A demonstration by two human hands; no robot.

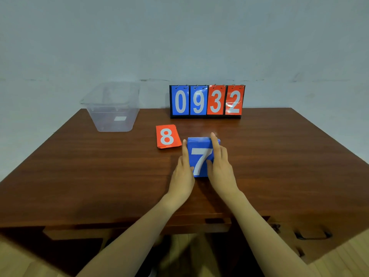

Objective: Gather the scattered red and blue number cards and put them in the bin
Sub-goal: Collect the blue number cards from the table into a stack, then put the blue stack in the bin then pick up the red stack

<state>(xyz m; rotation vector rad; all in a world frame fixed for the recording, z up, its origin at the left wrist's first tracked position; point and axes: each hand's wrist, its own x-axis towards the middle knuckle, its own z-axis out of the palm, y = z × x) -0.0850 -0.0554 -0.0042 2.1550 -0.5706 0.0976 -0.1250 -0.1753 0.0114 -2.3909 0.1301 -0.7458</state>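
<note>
A stack of blue number cards (pixel 200 154) with a white 7 on top lies at the middle of the wooden table (pixel 99 176). My left hand (pixel 182 176) presses against the stack's left edge and my right hand (pixel 220 166) against its right edge, fingers stretched along the sides. A small stack of red cards (pixel 167 136) showing an 8 lies flat just to the left and farther back, untouched. The clear plastic bin (pixel 113 108) stands at the table's back left and looks empty.
A flip scoreboard (pixel 206 101) reading 0 9 3 2 in blue and red stands at the table's back edge, right of the bin. A grey wall rises behind. A drawer with a dark handle (pixel 312 235) shows at the table's front right.
</note>
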